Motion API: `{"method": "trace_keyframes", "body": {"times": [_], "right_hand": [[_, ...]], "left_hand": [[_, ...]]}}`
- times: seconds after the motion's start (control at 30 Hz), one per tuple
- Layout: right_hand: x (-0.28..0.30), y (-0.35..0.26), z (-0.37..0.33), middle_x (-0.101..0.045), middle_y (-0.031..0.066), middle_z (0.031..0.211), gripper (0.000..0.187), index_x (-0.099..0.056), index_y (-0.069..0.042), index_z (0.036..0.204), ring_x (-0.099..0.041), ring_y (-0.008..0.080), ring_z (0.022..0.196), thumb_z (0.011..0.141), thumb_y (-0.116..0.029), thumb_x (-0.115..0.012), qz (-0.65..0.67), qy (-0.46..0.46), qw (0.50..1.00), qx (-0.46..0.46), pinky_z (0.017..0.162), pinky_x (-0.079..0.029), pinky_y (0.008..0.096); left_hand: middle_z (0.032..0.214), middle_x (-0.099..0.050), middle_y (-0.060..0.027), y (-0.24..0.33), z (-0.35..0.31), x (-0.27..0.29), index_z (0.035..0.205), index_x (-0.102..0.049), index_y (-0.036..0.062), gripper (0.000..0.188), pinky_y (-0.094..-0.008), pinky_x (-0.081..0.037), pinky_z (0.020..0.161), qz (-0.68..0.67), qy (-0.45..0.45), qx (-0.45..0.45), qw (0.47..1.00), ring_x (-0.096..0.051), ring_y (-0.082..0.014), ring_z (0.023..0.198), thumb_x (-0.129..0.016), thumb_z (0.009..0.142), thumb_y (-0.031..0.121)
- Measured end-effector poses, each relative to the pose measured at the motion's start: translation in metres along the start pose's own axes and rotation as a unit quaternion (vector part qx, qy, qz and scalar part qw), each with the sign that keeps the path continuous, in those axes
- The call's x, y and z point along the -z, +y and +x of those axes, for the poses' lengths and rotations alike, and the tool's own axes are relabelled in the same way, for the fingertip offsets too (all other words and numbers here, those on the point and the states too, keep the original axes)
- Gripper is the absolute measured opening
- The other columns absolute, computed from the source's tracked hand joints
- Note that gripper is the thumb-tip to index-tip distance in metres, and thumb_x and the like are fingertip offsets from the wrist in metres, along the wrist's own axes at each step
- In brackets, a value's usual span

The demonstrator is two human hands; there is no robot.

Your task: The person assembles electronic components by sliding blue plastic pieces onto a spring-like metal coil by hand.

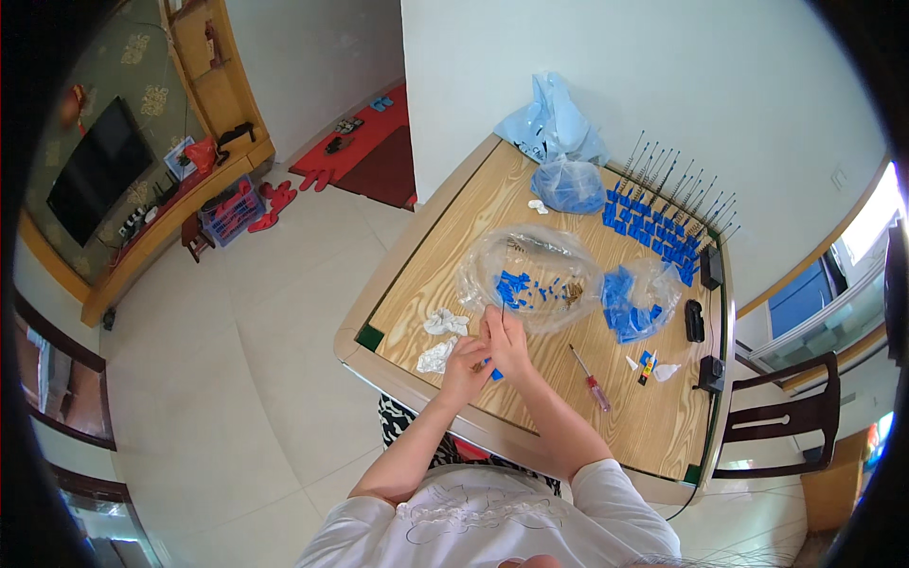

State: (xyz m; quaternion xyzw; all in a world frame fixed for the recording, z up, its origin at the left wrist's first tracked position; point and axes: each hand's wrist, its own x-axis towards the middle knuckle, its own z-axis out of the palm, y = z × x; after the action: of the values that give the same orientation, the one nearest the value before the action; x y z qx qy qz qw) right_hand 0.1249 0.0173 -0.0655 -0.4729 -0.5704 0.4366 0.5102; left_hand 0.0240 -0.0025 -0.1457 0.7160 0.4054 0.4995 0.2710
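My left hand [464,372] and my right hand [507,343] are close together over the near edge of the wooden table. Both have their fingers closed. A small blue plastic piece [495,373] shows at the fingers of my left hand, mostly covered. What looks like a thin dark rod rises from the fingers of my right hand. Just beyond them lies an open clear plastic bag [469,275] with small blue plastic parts [514,287] and brass-coloured bits [572,293] on it. Crumpled white tissues [445,322] lie beside my left hand.
Right of my hands are a red-handled screwdriver [597,393], a small tube [648,367] and a bag of blue parts [630,308]. Blue blocks with upright spring rods [653,227] stand in rows by the wall. Full bags [568,185] sit behind; a chair [786,417] stands right.
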Motion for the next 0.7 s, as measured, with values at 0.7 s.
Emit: {"method": "trace_keyframes", "body": {"times": [0.7], "right_hand": [[-0.007, 0.01, -0.002, -0.039, -0.0019, 0.054, 0.037, -0.045, -0.001, 0.064, -0.035, 0.0059, 0.053, 0.094, -0.023, -0.043, 0.026, 0.08, 0.996, 0.014, 0.046, -0.029, 0.0247]], "left_hand": [[0.088, -0.061, -0.0074, -0.007, 0.0, -0.002, 0.078, -0.062, 0.0007, 0.024, -0.0346, -0.046, 0.073, 0.0, 0.012, 0.003, 1.0, -0.054, -0.0273, 0.085, -0.07, 0.055, -0.004]]}}
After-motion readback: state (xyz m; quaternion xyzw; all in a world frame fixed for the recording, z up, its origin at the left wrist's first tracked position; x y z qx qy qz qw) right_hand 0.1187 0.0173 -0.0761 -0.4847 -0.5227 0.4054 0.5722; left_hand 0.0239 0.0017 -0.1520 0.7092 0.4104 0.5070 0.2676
